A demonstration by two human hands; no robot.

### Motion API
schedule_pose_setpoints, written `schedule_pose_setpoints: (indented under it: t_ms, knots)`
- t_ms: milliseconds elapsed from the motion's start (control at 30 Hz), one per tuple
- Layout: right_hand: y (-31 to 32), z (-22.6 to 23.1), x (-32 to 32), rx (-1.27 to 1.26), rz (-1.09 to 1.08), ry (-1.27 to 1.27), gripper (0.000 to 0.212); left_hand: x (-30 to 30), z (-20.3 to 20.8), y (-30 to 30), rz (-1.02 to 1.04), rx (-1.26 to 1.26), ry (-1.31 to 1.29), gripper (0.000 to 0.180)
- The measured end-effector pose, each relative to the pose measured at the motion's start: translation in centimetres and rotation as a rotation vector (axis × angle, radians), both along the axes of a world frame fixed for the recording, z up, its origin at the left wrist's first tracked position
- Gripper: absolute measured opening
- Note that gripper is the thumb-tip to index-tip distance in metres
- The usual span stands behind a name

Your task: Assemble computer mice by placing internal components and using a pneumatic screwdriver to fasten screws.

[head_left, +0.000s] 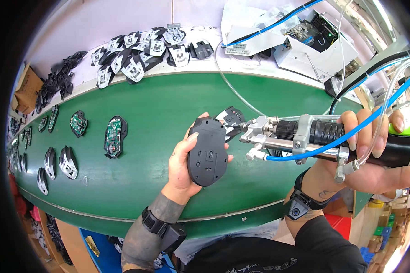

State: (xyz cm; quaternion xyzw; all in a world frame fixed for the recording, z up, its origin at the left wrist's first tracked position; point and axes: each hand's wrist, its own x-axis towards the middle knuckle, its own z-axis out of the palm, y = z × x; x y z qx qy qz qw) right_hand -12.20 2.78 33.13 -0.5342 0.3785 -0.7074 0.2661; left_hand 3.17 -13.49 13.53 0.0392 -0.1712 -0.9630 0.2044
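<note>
My left hand (182,159) is closed around a black computer mouse (208,157), its underside turned up toward me. In my right hand (373,145) is a pneumatic screwdriver (321,132), black and silver with a blue hose and clear tubes. The tool lies almost level, its tip pointing left at the upper right part of the mouse. Whether the tip touches the mouse I cannot tell. Just behind the mouse, a silver and black mouse shell (232,118) rests on the green work surface, partly hidden by the tool and the mouse.
The green surface (168,100) bears mouse bases with circuit boards (115,136) and silver-black shells (68,163) at left. A heap of shells (134,66) lies on the white ledge behind. At back right stands an opened white machine (316,48); hoses cross the right side.
</note>
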Motion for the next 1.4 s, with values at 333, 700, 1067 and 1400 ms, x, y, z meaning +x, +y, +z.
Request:
schedule_pose_setpoints:
  t_ms: [333, 700, 1067, 1400]
  knots:
    - [-0.3, -0.6, -0.2, -0.047, 0.017, 0.04, 0.069, 0.0, 0.2, 0.5, -0.003, -0.005, -0.007, 0.059]
    - [0.2, -0.9, -0.1, -0.21, -0.103, 0.013, 0.072, -0.5, -0.5, -0.2, 0.129, -0.043, -0.303, 0.054]
    - [-1.9, -2.7, -3.0, -0.325, 0.209, 0.183, 0.081, -0.4, 0.2, 1.0, -0.051, -0.047, -0.162, 0.056]
    - [-1.1, -1.0, 0.2, -0.176, 0.063, 0.025, 0.078, -0.3, 0.4, 1.3, -0.151, -0.008, -0.082, 0.054]
